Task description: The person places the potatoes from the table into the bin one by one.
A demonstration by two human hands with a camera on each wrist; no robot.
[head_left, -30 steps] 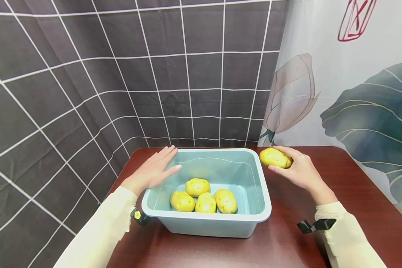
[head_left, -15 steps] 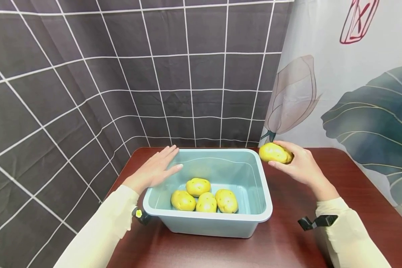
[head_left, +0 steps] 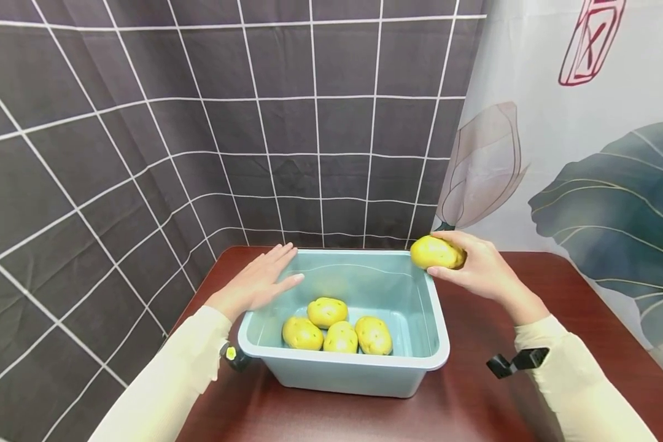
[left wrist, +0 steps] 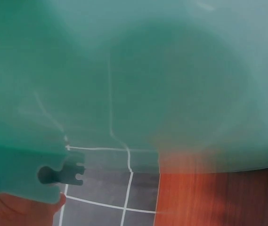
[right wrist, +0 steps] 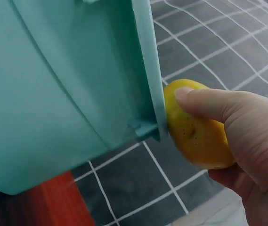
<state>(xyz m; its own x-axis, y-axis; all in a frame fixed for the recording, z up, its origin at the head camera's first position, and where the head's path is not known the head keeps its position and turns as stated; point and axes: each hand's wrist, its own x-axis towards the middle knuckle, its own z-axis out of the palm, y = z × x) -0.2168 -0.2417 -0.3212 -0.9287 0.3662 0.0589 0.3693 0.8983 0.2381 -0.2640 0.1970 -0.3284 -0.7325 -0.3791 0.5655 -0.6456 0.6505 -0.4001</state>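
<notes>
A light blue plastic bin stands on the table with several yellow potatoes on its floor. My right hand grips another potato between thumb and fingers, over the bin's far right corner. In the right wrist view that held potato appears beside the bin's rim; whether they touch I cannot tell. With fingers straight, my left hand rests on the bin's left rim, its thumb over the inside. The bin's wall fills most of the left wrist view and hides most of that hand.
The reddish-brown wooden table extends right of the bin and in front of it. A dark curtain with a white grid hangs behind and to the left. A pale cloth printed with flowers and leaves hangs at the right.
My right hand has carried the potato left, from beside the bin to above its far right corner. The left hand keeps its place on the rim. The head view has shifted slightly.
</notes>
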